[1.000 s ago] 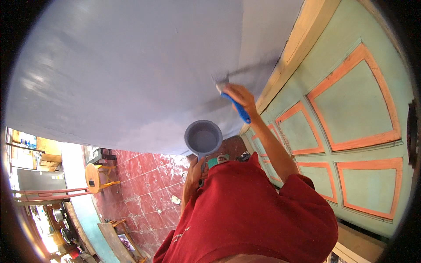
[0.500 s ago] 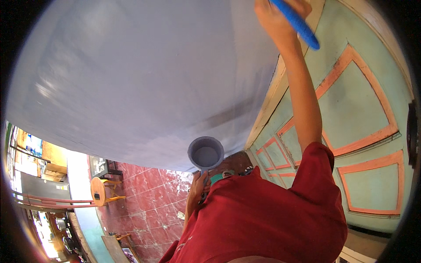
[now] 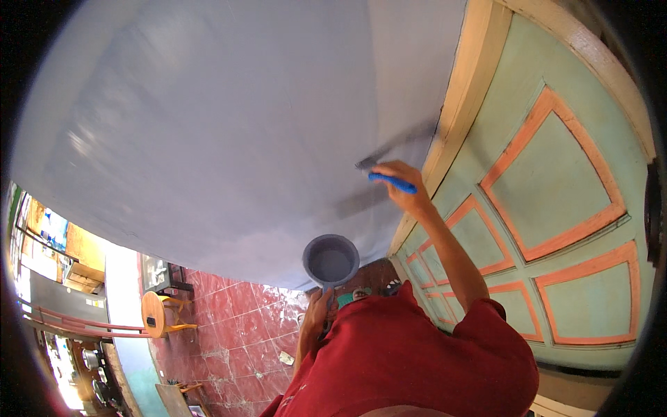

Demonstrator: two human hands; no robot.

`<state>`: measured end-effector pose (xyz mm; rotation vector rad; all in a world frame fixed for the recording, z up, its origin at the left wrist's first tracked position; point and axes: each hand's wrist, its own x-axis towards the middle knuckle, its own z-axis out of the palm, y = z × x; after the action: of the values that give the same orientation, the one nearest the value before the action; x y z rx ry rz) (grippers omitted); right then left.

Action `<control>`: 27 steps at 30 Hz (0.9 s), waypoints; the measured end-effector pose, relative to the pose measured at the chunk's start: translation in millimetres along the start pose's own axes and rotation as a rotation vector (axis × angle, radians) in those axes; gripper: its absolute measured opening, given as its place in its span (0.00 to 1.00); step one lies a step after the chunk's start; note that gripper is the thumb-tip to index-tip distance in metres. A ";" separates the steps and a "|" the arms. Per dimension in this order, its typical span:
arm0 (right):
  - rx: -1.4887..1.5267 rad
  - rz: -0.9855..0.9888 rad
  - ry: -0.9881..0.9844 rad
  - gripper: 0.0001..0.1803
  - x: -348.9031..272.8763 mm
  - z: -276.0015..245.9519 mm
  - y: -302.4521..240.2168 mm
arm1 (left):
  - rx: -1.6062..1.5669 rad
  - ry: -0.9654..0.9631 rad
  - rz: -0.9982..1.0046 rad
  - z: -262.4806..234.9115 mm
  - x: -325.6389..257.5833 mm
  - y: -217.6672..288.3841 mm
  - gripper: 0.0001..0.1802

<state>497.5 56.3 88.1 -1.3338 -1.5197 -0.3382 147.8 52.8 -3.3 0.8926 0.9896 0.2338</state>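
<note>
Left hand (image 3: 316,313) is closed around the handle of a grey scoop pot (image 3: 331,260), held low in front of the red shirt (image 3: 410,354), well clear of the wall. Right hand (image 3: 399,187) grips a blue-handled brush (image 3: 390,181), bristles touching the grey wall (image 3: 208,125) just beside the cream door frame (image 3: 458,111) and green panelled door (image 3: 556,181).

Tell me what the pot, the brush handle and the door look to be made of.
Pot: likely plastic, matte grey-blue, moulded rim, grey paint inside.
Brush handle: probably plastic, smooth uniform bright blue.
Door: seemingly wood, raised panels, matte pale green paint with orange trim.
</note>
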 end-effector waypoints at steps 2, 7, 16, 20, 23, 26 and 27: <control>-0.189 -0.181 0.064 0.19 65.5 -25.8 -14.1 | 0.001 -0.037 -0.034 -0.4 -1.4 3.6 0.12; -0.301 -0.528 0.316 0.13 236.0 -77.1 -72.6 | 0.042 -0.044 -0.065 -1.2 0.9 9.1 0.12; -0.413 -0.595 0.634 0.13 281.5 -81.2 -114.6 | -0.011 -0.044 -0.101 0.0 1.4 5.3 0.13; -0.183 -0.615 0.464 0.15 224.7 -53.1 -62.1 | 0.016 -0.061 -0.055 0.5 1.5 3.0 0.12; -0.150 -0.399 0.383 0.19 139.1 -25.3 -43.6 | 0.105 -0.020 -0.034 3.0 6.3 4.1 0.13; -0.119 -0.205 0.317 0.17 61.9 1.5 -31.5 | 0.104 -0.047 0.015 1.6 10.8 3.3 0.12; -0.094 -0.151 0.255 0.19 31.7 13.1 -17.3 | 0.100 -0.009 -0.001 6.2 12.0 5.5 0.12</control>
<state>481.2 78.0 115.3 -1.1991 -1.4052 -0.6580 160.6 59.5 -5.2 0.9838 1.0003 0.1809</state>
